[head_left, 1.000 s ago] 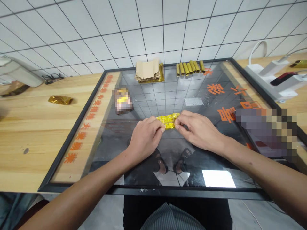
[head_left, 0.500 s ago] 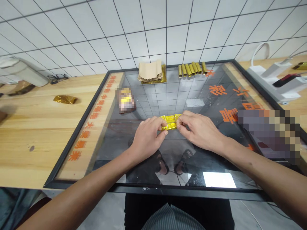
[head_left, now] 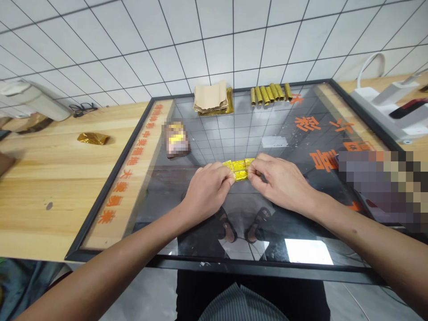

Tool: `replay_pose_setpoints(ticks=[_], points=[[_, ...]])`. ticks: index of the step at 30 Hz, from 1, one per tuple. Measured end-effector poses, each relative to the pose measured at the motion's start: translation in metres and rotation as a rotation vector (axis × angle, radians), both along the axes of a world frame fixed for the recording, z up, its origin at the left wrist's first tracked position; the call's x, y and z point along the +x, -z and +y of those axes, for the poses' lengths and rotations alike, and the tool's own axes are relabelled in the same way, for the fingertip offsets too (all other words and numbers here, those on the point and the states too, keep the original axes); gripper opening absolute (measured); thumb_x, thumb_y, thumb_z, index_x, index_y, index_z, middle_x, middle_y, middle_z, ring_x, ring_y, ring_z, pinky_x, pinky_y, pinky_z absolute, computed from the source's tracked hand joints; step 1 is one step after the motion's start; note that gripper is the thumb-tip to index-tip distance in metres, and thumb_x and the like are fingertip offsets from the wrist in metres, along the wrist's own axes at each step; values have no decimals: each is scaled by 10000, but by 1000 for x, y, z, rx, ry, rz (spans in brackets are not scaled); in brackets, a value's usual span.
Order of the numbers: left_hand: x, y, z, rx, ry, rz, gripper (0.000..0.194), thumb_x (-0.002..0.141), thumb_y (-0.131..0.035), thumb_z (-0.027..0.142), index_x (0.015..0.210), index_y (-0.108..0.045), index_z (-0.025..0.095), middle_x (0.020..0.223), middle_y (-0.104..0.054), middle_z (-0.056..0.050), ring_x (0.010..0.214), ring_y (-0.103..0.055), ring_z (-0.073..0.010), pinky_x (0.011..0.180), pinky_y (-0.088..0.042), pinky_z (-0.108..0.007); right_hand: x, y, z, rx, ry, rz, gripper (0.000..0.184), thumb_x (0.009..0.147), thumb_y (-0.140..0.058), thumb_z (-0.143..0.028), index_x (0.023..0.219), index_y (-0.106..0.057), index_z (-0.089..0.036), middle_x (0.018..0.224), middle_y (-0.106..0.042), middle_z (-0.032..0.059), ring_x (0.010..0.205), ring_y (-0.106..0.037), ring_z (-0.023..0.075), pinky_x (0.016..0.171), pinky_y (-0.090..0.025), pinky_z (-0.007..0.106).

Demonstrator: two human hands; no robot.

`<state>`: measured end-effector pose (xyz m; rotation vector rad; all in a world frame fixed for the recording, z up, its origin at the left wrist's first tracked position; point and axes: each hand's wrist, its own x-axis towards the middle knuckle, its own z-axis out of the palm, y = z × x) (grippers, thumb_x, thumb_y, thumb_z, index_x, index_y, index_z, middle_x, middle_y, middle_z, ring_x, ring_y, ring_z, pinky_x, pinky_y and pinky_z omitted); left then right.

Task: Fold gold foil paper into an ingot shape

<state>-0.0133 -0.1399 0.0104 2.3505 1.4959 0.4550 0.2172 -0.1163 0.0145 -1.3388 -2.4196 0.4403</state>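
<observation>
Pinching the gold foil packet (head_left: pixel 238 170) between their fingertips, the left hand (head_left: pixel 207 191) and right hand (head_left: pixel 281 183) held it from either side, much as a moment earlier, just over the glass-topped desk (head_left: pixel 234 266).

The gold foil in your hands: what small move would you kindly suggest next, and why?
I would probably roll it tighter next. The gold foil sits pinched between the left hand and right hand, looking flat and creased, whereas the gold tubes along the far edge of the glass tabletop are neatly rolled.
</observation>
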Motion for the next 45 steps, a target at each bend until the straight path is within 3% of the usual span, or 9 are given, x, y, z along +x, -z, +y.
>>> replay_pose_setpoints(ticks=[14, 22, 32, 40, 45], points=[[6, -14, 15, -65, 11, 126, 214, 1006, -542, 191, 800, -592, 224, 884, -702, -26, 825, -643, -210, 663, -410, -326, 1, 2, 1, -14, 13, 29, 182, 1009, -554, -263, 868, -663, -223, 879, -640, 17, 748, -574, 178, 692, -361, 331], [10, -11, 16, -79, -73, 137, 206, 930, -550, 194, 729, -528, 228, 811, -672, -4, 733, -574, -186, 618, -334, -334, -5, 0, 1, -87, 90, 71, 136, 924, -598, -225, 825, -690, -235, 881, -655, -1, 746, -581, 168, 663, -321, 339], [11, -13, 17, -144, -146, 52, 185, 858, -586, 197, 676, -564, 219, 773, -670, 11, 706, -559, -168, 616, -333, -318, -5, 2, 1, -112, 129, 124, 114, 875, -620, -225, 783, -685, -242, 879, -674, -12, 733, -578, 157, 667, -328, 332], [6, -9, 13, -184, -146, -111, 109, 895, -669, 219, 794, -709, 219, 765, -677, 35, 712, -577, -137, 664, -376, -288, 0, 4, 2, -139, 99, 182, 119, 872, -637, -209, 793, -719, -246, 868, -666, -25, 735, -575, 145, 677, -352, 329], [6, -8, 13, -184, -138, -121, 162, 942, -659, 240, 786, -690, 210, 770, -676, 36, 707, -557, -132, 660, -345, -293, 0, 5, 3, -138, 97, 180, 165, 940, -660, -294, 799, -729, -245, 856, -661, -24, 723, -570, 142, 675, -351, 334]])
